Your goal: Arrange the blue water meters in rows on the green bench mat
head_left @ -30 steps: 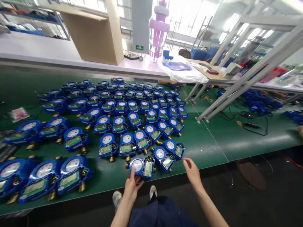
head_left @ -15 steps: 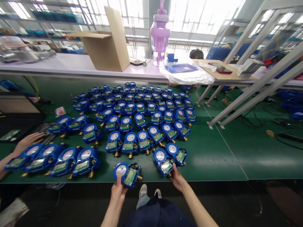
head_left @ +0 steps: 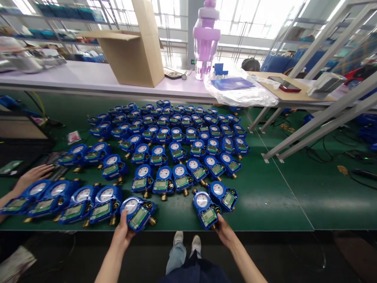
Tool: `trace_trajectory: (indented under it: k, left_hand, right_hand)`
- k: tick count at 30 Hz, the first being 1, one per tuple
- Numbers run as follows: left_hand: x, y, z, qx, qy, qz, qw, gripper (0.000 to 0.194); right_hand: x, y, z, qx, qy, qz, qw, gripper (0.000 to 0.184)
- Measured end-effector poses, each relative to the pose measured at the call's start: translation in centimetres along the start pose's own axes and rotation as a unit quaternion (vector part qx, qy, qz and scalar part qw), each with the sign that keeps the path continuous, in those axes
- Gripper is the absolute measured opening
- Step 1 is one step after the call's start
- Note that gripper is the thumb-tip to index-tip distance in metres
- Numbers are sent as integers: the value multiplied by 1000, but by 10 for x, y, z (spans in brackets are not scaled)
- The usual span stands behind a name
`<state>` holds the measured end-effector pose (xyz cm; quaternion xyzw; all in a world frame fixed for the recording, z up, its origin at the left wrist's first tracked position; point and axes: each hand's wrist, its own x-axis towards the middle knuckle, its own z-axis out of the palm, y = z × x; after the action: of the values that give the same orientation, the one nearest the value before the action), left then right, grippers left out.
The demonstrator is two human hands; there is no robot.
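Note:
My left hand [head_left: 122, 234] grips a blue water meter [head_left: 139, 215] at the front edge of the green bench, thumb on top near its white dial. This meter lies tilted, its brass end pointing right, beside a row of similar meters [head_left: 105, 204] on the left. With fingers closed round its lower brass end, my right hand [head_left: 225, 232] holds another blue water meter [head_left: 203, 200], whose green circuit board faces up. Close against that one on the right rests a further meter [head_left: 228, 198]. My right fingertips are partly hidden under the meter.
Several rows of meters [head_left: 161, 135] cover the middle of the green bench [head_left: 265, 204]. A co-worker's hand [head_left: 35, 175] rests by a laptop [head_left: 22, 133] at left. Behind stand a raised shelf with a cardboard box [head_left: 132, 59] and a purple bottle [head_left: 206, 43]; metal legs [head_left: 309, 122] slope at right.
My left hand has moved left with its water meter, up to the end of the left row. My right hand stays on its meter. The view has shifted slightly.

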<state>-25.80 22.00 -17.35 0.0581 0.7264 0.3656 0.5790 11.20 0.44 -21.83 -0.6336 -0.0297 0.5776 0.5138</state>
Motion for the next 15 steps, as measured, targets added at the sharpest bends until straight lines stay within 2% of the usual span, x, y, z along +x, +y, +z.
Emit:
trace_trajectory:
  k: [2, 4, 8, 10, 12, 15]
  left_hand:
    - [0, -7, -5, 2, 15, 0, 1000, 33]
    - [-7, -23, -11, 11, 47, 0, 999, 30]
    - [-37, -82, -12, 69, 109, -22, 991, 24]
    - [-55, -110, -2, 102, 60, -48, 992, 15]
    - [-69, -129, 15, 128, -43, -79, 988, 17]
    - [-80, -133, 47, 159, -160, -96, 969, 20]
  right_hand:
    - [-2, 4, -5, 19, -11, 7, 1000, 40]
    - [-3, 9, -9, 36, -21, 15, 999, 40]
    - [-5, 22, -3, 61, -45, 32, 997, 37]
    - [-3, 29, 8, 69, -58, 39, 995, 35]
    - [-1, 36, 22, 75, -71, 45, 994, 34]
    - [-1, 43, 40, 83, -88, 47, 992, 33]
